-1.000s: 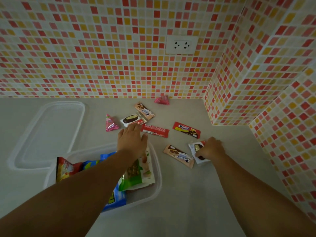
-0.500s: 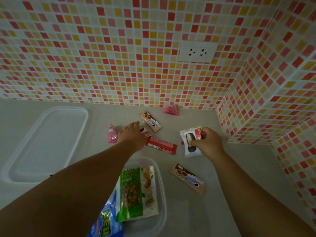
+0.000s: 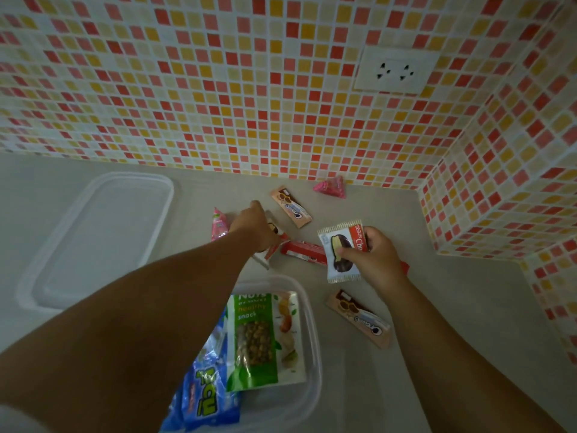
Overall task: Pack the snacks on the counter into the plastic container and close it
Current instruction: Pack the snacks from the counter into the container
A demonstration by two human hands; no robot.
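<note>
My right hand (image 3: 373,256) pinches a white chocolate-cake packet (image 3: 340,250) and holds it above the counter. My left hand (image 3: 257,225) is closed over a second white cake packet (image 3: 270,245) lying on the counter, with a pink triangular candy (image 3: 219,223) just left of it. The clear plastic container (image 3: 312,339) in front holds a green nut pouch (image 3: 262,339) and blue snack packs (image 3: 206,392). A red wafer bar (image 3: 304,252) lies between my hands. Two beige cookie bars (image 3: 291,206) (image 3: 359,318) and a pink candy (image 3: 331,186) lie loose.
The container's clear lid (image 3: 93,239) lies flat on the counter at the left. Mosaic-tiled walls close off the back and right, with a tiled corner block (image 3: 499,214) jutting out. A white wall socket (image 3: 395,70) sits high on the back wall.
My right hand has picked the white cake packet up from the counter and raised it. My left hand has reached forward past the container and closed over the other white packet.
</note>
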